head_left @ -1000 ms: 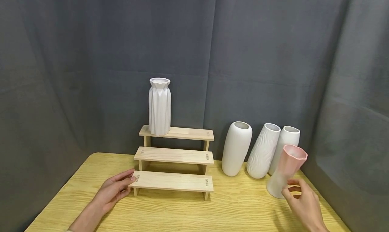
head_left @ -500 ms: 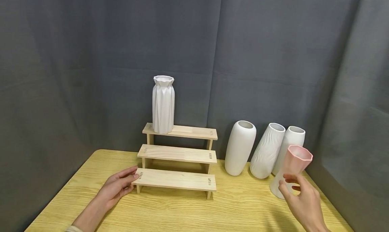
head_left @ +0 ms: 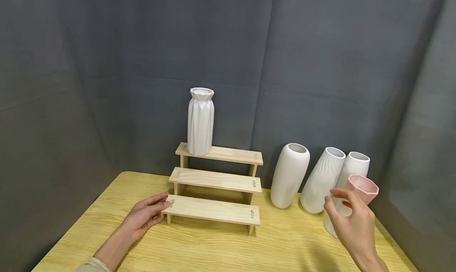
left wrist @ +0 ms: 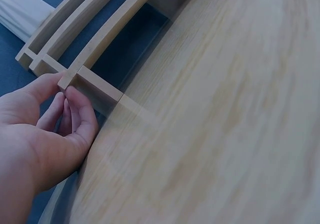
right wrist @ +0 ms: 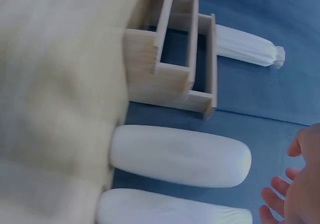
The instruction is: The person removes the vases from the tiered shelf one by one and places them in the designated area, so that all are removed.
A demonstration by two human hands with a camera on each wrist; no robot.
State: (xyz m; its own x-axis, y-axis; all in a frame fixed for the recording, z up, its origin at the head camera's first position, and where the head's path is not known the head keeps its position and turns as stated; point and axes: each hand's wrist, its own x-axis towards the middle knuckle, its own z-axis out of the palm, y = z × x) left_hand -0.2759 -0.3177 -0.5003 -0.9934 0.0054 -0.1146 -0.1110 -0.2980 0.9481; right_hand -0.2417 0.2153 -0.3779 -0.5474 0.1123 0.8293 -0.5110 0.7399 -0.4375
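Observation:
My left hand point(head_left: 144, 216) pinches the left end of the lowest step of a wooden tiered stand point(head_left: 213, 210); in the left wrist view, the thumb is on top and fingers lie under the board's corner. My right hand point(head_left: 356, 220) holds nothing, its thumb and fingers spread in a loose curve in front of a pink-and-white faceted vase point(head_left: 367, 188). That vase stands on the table, its middle hidden behind the hand. A white pleated vase point(head_left: 200, 123) stands upright at the left end of the top step.
On the table's right side stand a smooth white vase point(head_left: 289, 177), a wavy-textured white vase point(head_left: 320, 183) and another white vase point(head_left: 358, 165) at the back. Dark grey curtains point(head_left: 228, 46) hang behind and beside the wooden table point(head_left: 213, 252).
My right hand has risen and moved left relative to the pink-and-white vase, away from its base. The head view has turned left, so everything sits further right. My left hand keeps its pinch.

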